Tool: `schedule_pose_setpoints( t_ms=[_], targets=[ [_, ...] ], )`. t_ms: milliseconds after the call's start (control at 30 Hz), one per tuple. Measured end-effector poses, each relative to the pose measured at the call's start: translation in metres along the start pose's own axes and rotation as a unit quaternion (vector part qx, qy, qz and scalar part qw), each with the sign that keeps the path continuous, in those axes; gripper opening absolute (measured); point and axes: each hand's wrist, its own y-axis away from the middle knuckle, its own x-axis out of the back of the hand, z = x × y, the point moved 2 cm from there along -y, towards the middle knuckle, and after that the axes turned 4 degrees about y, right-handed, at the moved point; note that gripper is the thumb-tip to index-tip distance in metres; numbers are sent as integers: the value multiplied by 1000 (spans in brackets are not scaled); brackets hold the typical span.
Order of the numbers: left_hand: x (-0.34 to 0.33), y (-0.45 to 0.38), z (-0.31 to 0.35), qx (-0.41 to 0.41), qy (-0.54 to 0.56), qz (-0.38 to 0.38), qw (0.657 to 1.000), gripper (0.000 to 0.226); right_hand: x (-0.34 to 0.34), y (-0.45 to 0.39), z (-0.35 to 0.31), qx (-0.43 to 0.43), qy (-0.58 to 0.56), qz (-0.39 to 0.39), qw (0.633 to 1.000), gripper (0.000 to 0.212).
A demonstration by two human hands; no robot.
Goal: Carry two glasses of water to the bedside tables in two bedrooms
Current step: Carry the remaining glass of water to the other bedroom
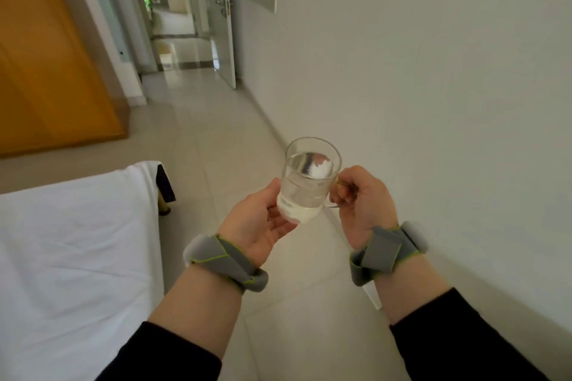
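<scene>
A clear glass mug of water is held upright in front of me, roughly two thirds full. My right hand grips its handle on the right side. My left hand cups the base and lower left wall from below. Both wrists wear grey bands with green edging. Only this one glass is in view. No bedside table is visible.
A bed with a white sheet fills the lower left. A white wall runs along the right. An orange wardrobe stands at left. Tiled floor leads to an open white door and a corridor beyond.
</scene>
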Motion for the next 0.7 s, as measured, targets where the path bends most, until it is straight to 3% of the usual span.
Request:
schedule_pose_setpoints(
  t_ms=[700],
  targets=[
    [-13, -317, 230, -66, 71, 64, 993, 43, -161, -402, 25, -16, 17, -126, 992, 37]
  ],
)
